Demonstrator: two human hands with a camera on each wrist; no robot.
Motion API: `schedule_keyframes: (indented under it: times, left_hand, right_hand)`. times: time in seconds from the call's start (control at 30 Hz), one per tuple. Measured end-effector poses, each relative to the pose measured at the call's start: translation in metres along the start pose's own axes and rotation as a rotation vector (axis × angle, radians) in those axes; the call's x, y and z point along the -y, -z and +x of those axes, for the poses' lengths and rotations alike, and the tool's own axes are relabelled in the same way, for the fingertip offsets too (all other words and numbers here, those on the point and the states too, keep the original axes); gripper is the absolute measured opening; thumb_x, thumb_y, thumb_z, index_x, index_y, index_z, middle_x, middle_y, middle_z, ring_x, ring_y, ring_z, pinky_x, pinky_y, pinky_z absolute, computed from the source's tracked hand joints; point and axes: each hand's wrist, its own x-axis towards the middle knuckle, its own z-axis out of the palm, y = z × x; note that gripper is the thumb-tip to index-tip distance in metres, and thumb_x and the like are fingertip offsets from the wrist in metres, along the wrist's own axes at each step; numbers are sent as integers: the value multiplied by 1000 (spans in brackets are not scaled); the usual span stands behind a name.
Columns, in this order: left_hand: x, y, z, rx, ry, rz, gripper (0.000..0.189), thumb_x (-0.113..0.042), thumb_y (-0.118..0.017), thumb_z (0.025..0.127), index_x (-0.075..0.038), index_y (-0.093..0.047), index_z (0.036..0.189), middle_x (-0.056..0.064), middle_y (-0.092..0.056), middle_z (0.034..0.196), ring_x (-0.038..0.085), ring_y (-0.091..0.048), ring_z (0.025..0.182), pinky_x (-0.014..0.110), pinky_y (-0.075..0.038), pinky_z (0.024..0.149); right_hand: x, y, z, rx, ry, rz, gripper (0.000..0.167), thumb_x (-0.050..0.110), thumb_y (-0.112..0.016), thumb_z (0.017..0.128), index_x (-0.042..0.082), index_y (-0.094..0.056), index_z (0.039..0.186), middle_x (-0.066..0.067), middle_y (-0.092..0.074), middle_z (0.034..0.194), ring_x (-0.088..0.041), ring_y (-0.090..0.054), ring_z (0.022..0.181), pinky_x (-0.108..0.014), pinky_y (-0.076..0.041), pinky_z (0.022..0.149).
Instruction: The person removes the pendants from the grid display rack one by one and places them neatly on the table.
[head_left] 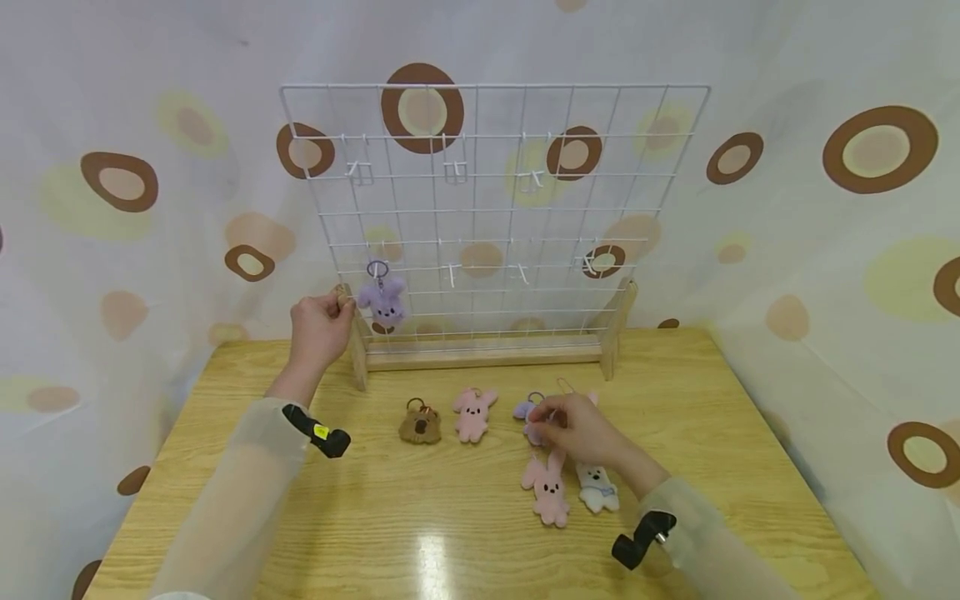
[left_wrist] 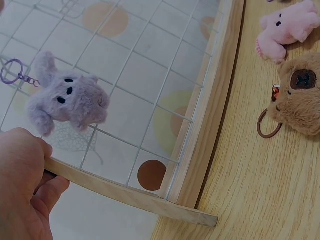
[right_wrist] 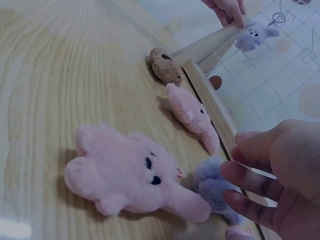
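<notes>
My left hand (head_left: 322,325) pinches the top of the left wooden upright (left_wrist: 125,192) of a white wire grid rack (head_left: 480,212). Beside it, a purple plush bunny keychain (head_left: 385,304) hangs on the grid by its ring. My right hand (head_left: 577,427) is over the tabletop, its thumb and fingers apart with nothing between them in the right wrist view. Right at those fingertips lies a second purple plush keychain (right_wrist: 212,180), partly hidden by the hand. A pink plush bunny (head_left: 551,493) and a white plush bear (head_left: 597,487) lie just in front of this hand.
A brown plush bear keychain (head_left: 420,425) and another pink plush bunny (head_left: 472,417) lie before the rack's wooden base bar (head_left: 483,357). White hooks (head_left: 522,273) are spread over the grid. One more pink plush is mostly hidden behind the right hand.
</notes>
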Motion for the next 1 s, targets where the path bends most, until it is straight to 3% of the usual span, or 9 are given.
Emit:
schedule_keyframes:
  times: [0.3, 0.57, 0.73, 1.0]
  left_hand:
    - [0, -1, 0, 8, 12, -8, 24, -8, -63, 106, 8, -74, 92, 22, -75, 87, 17, -53, 57, 21, -36, 46]
    - [0, -1, -2, 17, 26, -15, 25, -9, -63, 106, 9, -73, 91, 21, -75, 89, 18, -52, 59, 22, -36, 47]
    - [1, -1, -2, 25, 26, -22, 24, -7, -62, 106, 8, -73, 92, 24, -75, 93, 17, -52, 58, 21, -37, 47]
    - [-1, 1, -1, 29, 26, -18, 23, -8, -63, 106, 10, -77, 104, 23, -77, 101, 21, -60, 69, 20, -42, 51]
  right_hand:
    - [11, 16, 14, 2, 30, 7, 13, 4, -70, 102, -2, -74, 112, -9, -72, 98, -21, -64, 72, -27, -51, 60]
    - [32, 30, 38, -17, 80, 25, 16, 6, -69, 103, -1, -73, 117, -10, -73, 100, -33, -70, 74, -30, -55, 61]
    - [52, 38, 54, -16, 92, 41, 16, 6, -68, 104, -2, -71, 117, -16, -72, 103, -21, -70, 72, -34, -59, 66]
    - [75, 43, 75, 5, 76, 39, 20, 9, -66, 105, -1, -71, 122, -14, -71, 107, -21, -71, 77, -35, -58, 67]
